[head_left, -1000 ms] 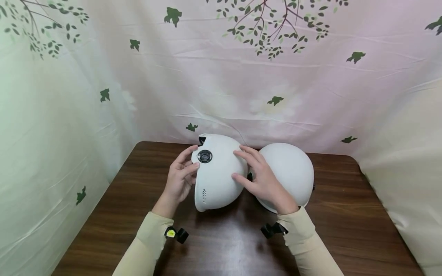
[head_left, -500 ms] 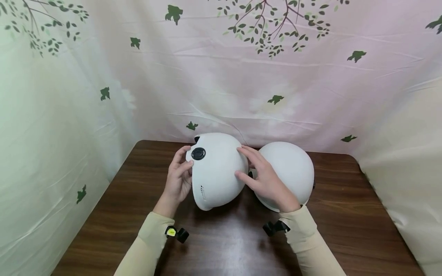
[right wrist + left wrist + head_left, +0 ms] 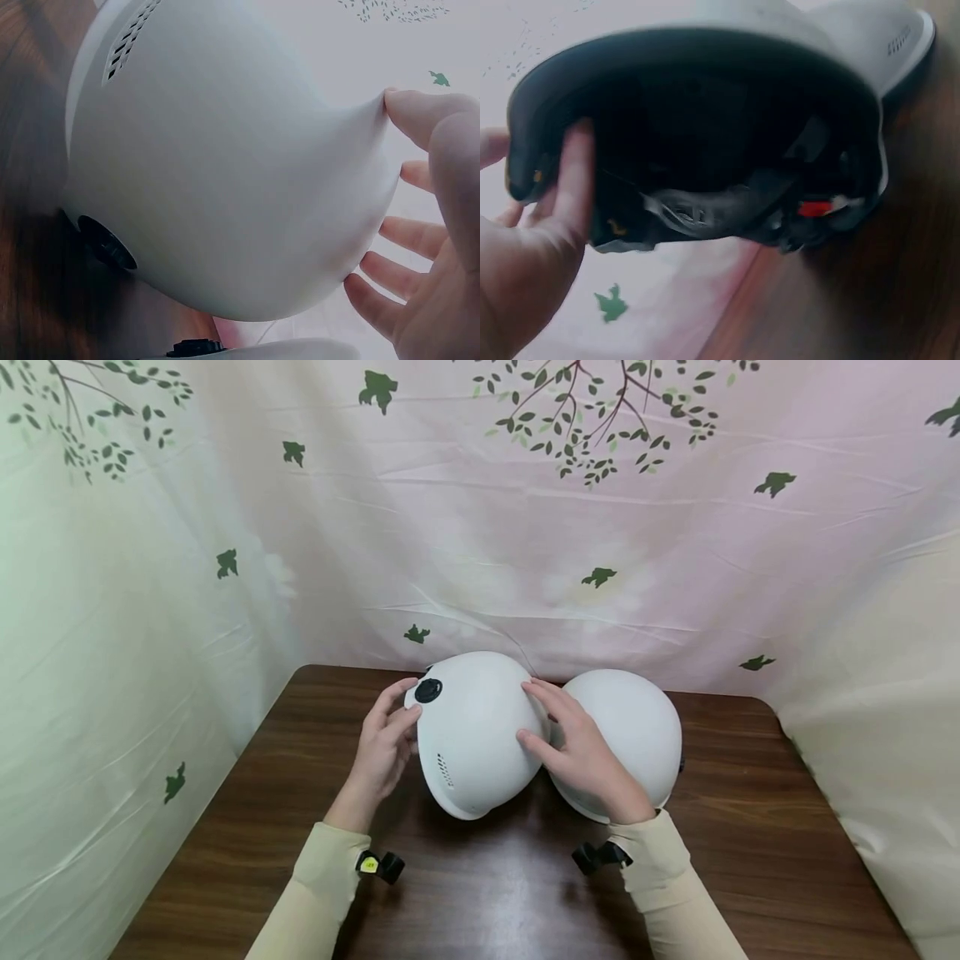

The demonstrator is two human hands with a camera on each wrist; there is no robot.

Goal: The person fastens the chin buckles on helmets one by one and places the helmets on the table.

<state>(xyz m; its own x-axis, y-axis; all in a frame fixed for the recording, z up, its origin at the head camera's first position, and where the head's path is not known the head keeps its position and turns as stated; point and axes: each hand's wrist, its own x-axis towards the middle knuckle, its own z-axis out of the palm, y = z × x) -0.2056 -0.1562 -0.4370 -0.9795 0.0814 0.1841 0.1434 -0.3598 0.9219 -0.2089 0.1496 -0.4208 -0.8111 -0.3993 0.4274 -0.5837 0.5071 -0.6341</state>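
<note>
A white helmet (image 3: 480,735) is tipped on its side at the middle of the table, its opening facing left. My left hand (image 3: 382,747) grips its rim beside a round black side piece (image 3: 428,691). In the left wrist view the thumb lies inside the dark opening, near a clear strap part (image 3: 694,210) and a red buckle piece (image 3: 815,208). My right hand (image 3: 573,739) touches the crown with spread fingertips, seen along the shell in the right wrist view. Just behind that hand sits a second white helmet (image 3: 637,727), dome up.
Both helmets are on a dark brown wooden table (image 3: 750,827). A pale fabric backdrop (image 3: 480,527) with printed leaves and birds hangs around its back and sides.
The held helmet has turned, its opening rim tilting further down and its vent slots slanting more; its crown has shifted right. The left hand moved slightly left and the right hand slightly right.
</note>
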